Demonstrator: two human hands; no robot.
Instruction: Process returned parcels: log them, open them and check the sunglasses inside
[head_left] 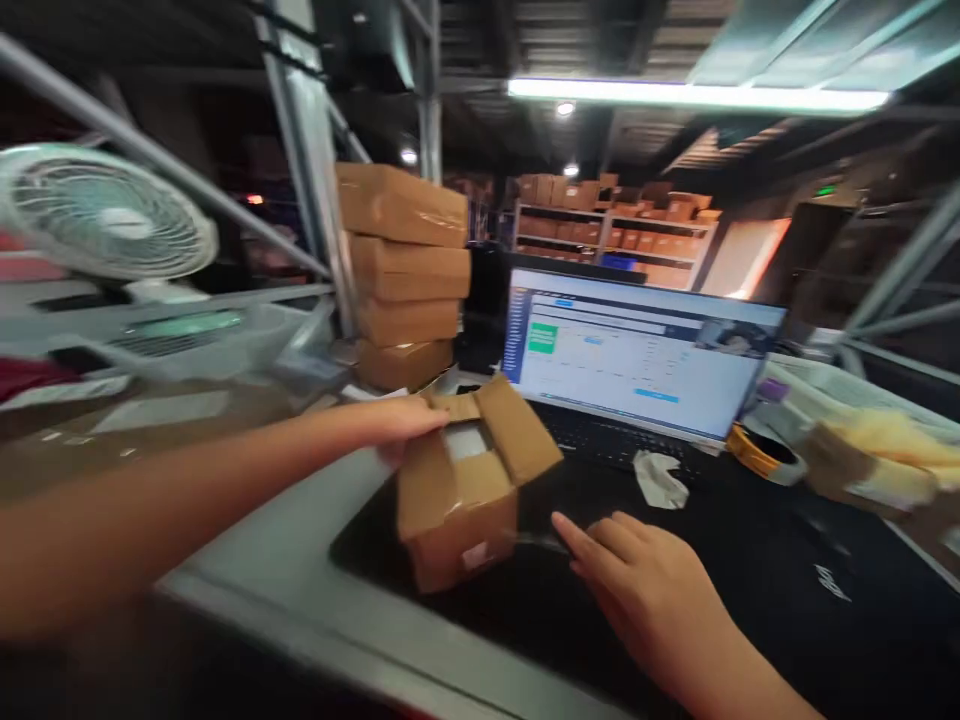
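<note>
On the black desk mat stands a small cardboard box (461,515), its top flaps raised and something whitish showing inside. My left hand (412,418) reaches across to the box's far left edge and grips it at a flap, the fingertips partly hidden. To the right of the box, apart from it, my right hand (645,570) hangs over the mat. One finger stretches toward the box while the others bend; I see nothing held in it. A crumpled white paper (660,480) lies beyond this hand.
A lit monitor (637,350) stands behind a dark keyboard (600,435). Stacked cartons (409,270) rise at back left, near a fan (112,215). At right are a tape roll (765,455) and a carton with yellowish packing (877,460). The desk edge (337,650) runs in front.
</note>
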